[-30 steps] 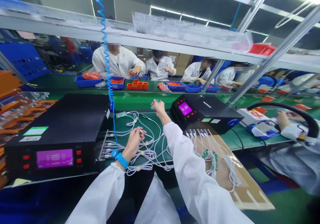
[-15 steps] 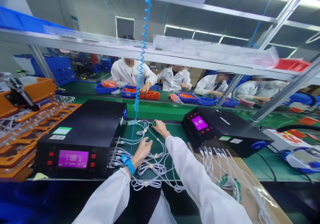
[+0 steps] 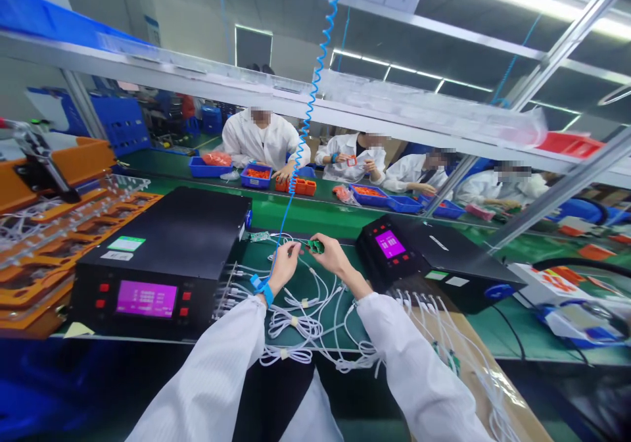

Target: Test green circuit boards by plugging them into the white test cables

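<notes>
My right hand (image 3: 331, 258) grips a small green circuit board (image 3: 316, 247) by its right side, above the green work mat. Close to the board's left end is my left hand (image 3: 284, 264), its thumb and fingers pinched together; what they hold is too small to make out. A blue wrist strap (image 3: 262, 289) with a coiled blue cord (image 3: 315, 87) is on my left wrist. Bundled white cables (image 3: 294, 323) lie below and between my hands. Another circuit board (image 3: 259, 236) rests beyond my left hand, beside the black tester.
A black tester (image 3: 162, 231) with a purple screen stands at left, a second black tester (image 3: 438, 258) at right. Orange fixtures (image 3: 29, 258) are at far left. White cables hang over a cardboard sheet (image 3: 486, 343). Co-workers sit across the line behind blue bins (image 3: 256, 177).
My right hand has lifted the circuit board slightly and turned it into view. My left hand has moved up toward it, its spread fingers now closed. Across the line, a co-worker now holds up an orange frame.
</notes>
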`<state>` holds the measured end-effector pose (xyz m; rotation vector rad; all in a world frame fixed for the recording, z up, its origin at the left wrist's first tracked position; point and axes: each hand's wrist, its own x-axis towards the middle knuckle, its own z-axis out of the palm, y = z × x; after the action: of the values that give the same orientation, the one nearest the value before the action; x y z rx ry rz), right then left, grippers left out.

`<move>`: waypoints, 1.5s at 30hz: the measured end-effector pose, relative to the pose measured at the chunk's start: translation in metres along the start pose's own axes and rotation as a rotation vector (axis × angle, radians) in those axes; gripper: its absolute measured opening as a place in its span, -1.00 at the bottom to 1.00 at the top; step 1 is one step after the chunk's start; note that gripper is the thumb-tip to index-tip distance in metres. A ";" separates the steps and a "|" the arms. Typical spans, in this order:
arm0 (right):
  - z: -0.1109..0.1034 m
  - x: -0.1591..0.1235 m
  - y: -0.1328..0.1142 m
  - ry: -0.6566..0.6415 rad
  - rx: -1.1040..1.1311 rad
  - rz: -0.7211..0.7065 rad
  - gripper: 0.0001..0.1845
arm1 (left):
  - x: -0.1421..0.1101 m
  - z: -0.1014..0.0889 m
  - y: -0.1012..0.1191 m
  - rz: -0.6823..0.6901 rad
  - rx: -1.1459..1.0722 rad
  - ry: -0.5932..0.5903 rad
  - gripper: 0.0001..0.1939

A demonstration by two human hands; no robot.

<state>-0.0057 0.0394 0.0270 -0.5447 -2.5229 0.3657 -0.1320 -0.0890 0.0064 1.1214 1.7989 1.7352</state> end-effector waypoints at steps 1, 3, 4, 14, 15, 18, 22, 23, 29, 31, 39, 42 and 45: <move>-0.001 -0.003 -0.002 0.010 -0.003 -0.011 -0.83 | -0.002 0.000 0.002 0.015 0.004 -0.003 -0.77; -0.003 -0.006 -0.004 0.030 -0.016 -0.023 -0.78 | -0.008 -0.002 0.005 0.035 0.017 -0.006 -0.76; -0.003 -0.008 -0.004 0.037 -0.024 -0.025 -0.74 | -0.012 -0.003 0.006 0.041 0.026 -0.010 -0.76; 0.011 0.000 -0.012 0.086 0.006 0.113 -0.66 | -0.015 -0.003 0.008 0.011 0.062 -0.001 -0.76; 0.013 0.003 -0.012 0.108 0.028 0.138 -0.70 | -0.015 -0.004 0.007 0.005 0.056 0.000 -0.76; 0.008 0.013 -0.007 0.248 0.111 0.257 -0.84 | -0.021 -0.005 0.004 -0.011 0.037 -0.035 -0.75; -0.016 0.024 0.002 0.495 0.277 0.424 -0.57 | -0.033 -0.005 -0.007 -0.030 0.008 -0.105 -0.75; -0.021 0.024 0.000 0.520 0.333 0.433 -0.52 | -0.033 -0.003 -0.009 -0.034 -0.001 -0.105 -0.74; -0.017 0.012 -0.034 0.483 0.671 0.403 -0.46 | -0.021 0.014 -0.004 0.041 -0.037 -0.155 -0.59; -0.010 0.010 -0.043 0.477 0.767 0.420 -0.48 | -0.019 0.016 0.001 0.074 -0.023 -0.168 -0.58; -0.007 0.035 -0.018 0.528 1.116 0.665 -0.48 | -0.042 0.002 -0.008 0.048 0.091 -0.221 -0.64; -0.015 0.046 0.002 0.548 1.225 0.763 -0.49 | -0.053 -0.001 -0.018 -0.014 0.117 -0.199 -0.70; -0.015 0.051 0.012 0.501 1.315 0.815 -0.55 | -0.053 -0.002 -0.027 -0.074 0.121 -0.105 -0.75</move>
<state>-0.0337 0.0749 0.0570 -0.8697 -1.0575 1.7048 -0.1087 -0.1283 -0.0319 1.1550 1.8770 1.5153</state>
